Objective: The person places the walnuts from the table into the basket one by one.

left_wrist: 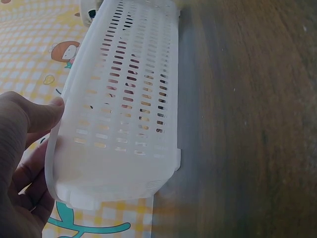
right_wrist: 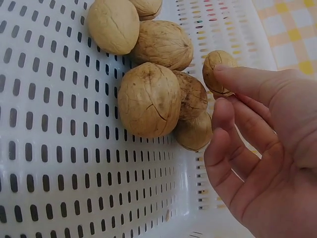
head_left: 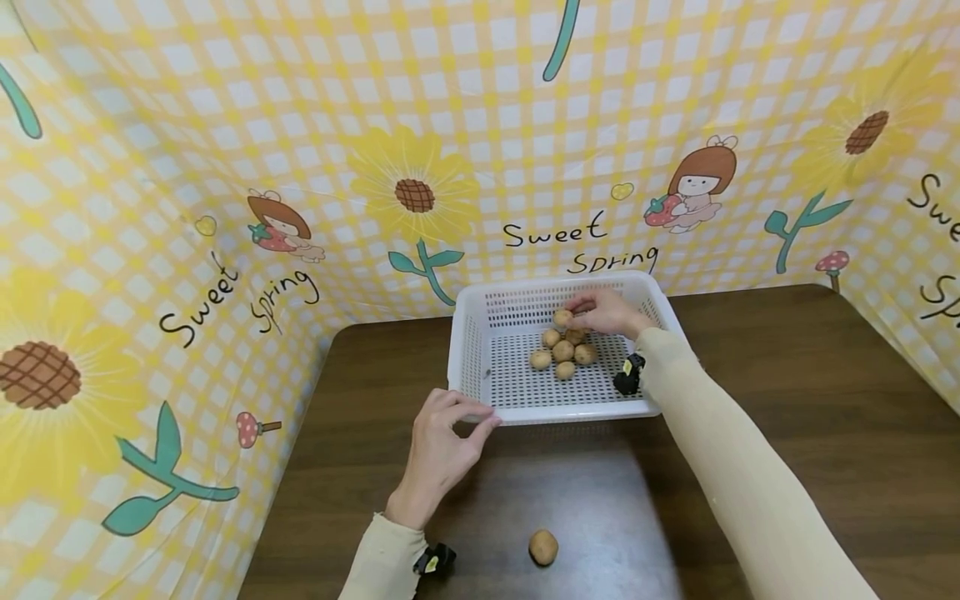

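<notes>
A white perforated plastic basket [head_left: 577,412] stands on the table, with several walnuts [head_left: 562,351] clustered on its floor. My right hand [head_left: 609,313] reaches over the basket's right side and pinches one walnut [right_wrist: 217,70] between thumb and fingers, above the cluster. At the near left corner, my left hand [head_left: 444,446] grips the basket rim; in the left wrist view its thumb [left_wrist: 47,113] lies against the rim while the other fingers curl beneath. One loose walnut [head_left: 543,547] lies on the table in front of the basket, to the right of the left wrist.
The dark wooden table [head_left: 787,400] extends left, right and in front of the basket. A yellow checked cloth [head_left: 510,150] with flower prints hangs behind and at both sides, close to the basket's back edge. Each wrist wears a small black camera [head_left: 435,559].
</notes>
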`<move>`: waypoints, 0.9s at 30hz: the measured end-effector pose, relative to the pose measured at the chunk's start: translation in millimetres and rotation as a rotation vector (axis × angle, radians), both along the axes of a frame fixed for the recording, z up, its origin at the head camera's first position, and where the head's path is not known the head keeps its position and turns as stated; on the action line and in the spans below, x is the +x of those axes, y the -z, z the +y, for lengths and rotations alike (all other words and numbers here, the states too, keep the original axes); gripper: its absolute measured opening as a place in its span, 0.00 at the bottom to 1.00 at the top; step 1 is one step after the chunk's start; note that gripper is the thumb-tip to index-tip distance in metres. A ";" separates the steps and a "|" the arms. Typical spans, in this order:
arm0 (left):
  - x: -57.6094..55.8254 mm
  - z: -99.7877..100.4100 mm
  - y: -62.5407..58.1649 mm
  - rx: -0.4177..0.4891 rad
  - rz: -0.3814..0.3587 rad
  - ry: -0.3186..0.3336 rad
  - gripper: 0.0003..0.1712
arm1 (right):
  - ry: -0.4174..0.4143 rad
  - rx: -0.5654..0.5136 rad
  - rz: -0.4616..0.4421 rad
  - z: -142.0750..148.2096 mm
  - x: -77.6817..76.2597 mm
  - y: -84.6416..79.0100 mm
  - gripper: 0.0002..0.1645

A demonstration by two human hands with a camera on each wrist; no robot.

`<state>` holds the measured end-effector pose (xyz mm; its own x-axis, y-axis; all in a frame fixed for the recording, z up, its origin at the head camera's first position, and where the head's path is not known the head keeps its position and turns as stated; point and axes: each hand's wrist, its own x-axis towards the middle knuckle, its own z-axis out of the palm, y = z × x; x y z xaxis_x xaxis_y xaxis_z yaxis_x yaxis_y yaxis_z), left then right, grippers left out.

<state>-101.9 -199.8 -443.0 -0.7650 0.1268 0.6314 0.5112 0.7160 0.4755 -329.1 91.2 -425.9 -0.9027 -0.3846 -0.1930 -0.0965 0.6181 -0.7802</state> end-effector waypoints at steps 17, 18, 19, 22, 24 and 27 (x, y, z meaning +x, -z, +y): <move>0.0 1.6 1.3 0.007 0.001 0.001 0.09 | -0.163 -0.003 0.119 -2.1 26.8 -57.1 0.22; 0.0 1.3 1.2 0.005 0.006 0.004 0.09 | -0.187 -0.004 0.140 -1.1 32.2 -61.7 0.21; 0.0 1.0 1.2 0.004 0.006 0.005 0.09 | -0.208 -0.003 0.161 -0.3 38.4 -66.4 0.20; -0.2 0.4 0.8 0.005 0.005 0.008 0.09 | -0.265 -0.028 0.215 2.6 58.2 -75.4 0.18; -0.8 1.1 1.2 0.007 0.011 0.009 0.09 | -0.297 -0.050 0.242 4.2 72.7 -78.6 0.16; -1.1 2.5 2.3 0.013 0.011 0.005 0.10 | -0.352 -0.120 0.248 2.6 94.1 -79.3 0.12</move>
<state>-103.0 -197.3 -445.3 -0.7573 0.1218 0.6416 0.5198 0.7071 0.4793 -234.9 93.8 -346.6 -0.7262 -0.6832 0.0773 -0.4780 0.4209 -0.7709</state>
